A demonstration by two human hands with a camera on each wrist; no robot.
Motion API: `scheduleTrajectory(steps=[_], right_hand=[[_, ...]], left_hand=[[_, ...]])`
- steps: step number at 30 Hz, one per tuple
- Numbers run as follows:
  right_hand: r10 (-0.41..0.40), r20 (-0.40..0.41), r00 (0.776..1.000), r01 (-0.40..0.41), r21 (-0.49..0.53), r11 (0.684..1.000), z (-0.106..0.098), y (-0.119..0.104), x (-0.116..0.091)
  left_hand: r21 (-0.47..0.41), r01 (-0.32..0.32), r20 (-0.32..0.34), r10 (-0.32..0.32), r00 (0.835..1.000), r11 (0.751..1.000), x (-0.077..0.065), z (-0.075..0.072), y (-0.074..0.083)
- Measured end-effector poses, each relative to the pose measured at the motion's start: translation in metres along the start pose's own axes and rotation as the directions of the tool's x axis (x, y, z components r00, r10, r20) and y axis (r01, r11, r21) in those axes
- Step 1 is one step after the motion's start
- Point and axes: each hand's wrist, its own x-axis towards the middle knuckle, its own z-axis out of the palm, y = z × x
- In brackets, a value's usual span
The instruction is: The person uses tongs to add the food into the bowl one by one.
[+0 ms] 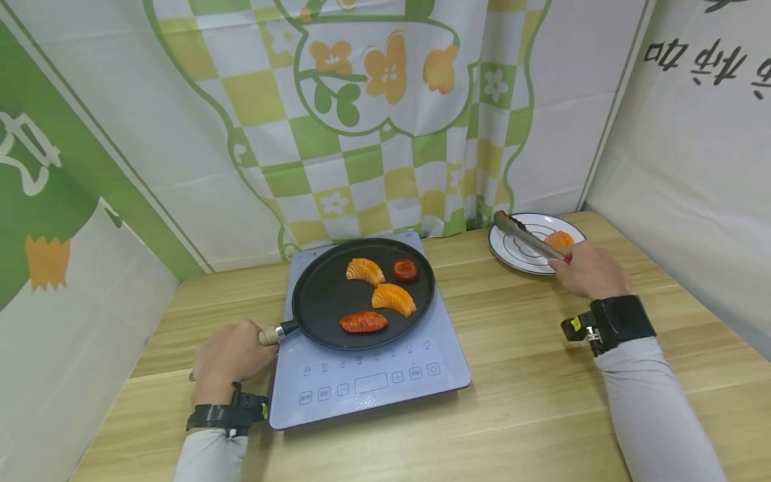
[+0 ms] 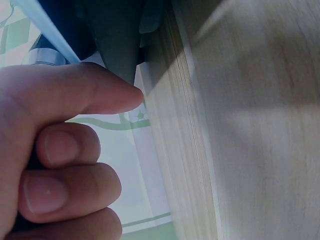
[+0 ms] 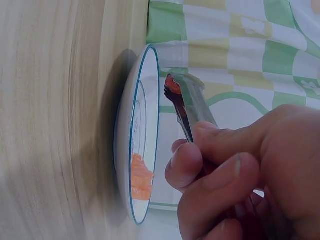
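My left hand [image 1: 231,353] is curled around the wooden handle [image 1: 269,335] of a flat black frying pan [image 1: 325,301]. Two orange slices like salmon [image 1: 394,299], a reddish piece like a chicken wing [image 1: 363,322] and a round red piece [image 1: 405,270] lie in the pan. At the right, my right hand [image 1: 593,271] grips metal tongs [image 1: 529,236] over a white plate [image 1: 512,251] with a blue rim. A red piece [image 3: 173,84] shows between the tips of the tongs, above the plate. On the plate lies an orange slice [image 3: 141,177].
Under the pan is a flat induction cooker [image 1: 434,335] with touch buttons along its front, set on a wooden table [image 1: 512,402]. A checked green and yellow curtain [image 1: 373,167] hangs close behind the cooker. A white cloth wall [image 1: 693,181] borders the table's right side.
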Motion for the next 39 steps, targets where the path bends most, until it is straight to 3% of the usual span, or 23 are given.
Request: scheduleTrajectory(steps=[39], right_hand=[[-0.115,-0.043,0.992,0.114,-0.035,0.993,-0.005,-0.012,-0.001]], left_hand=[[-0.007,-0.006,-0.005,0.006,1.0,1.0,0.0,0.001,-0.001]])
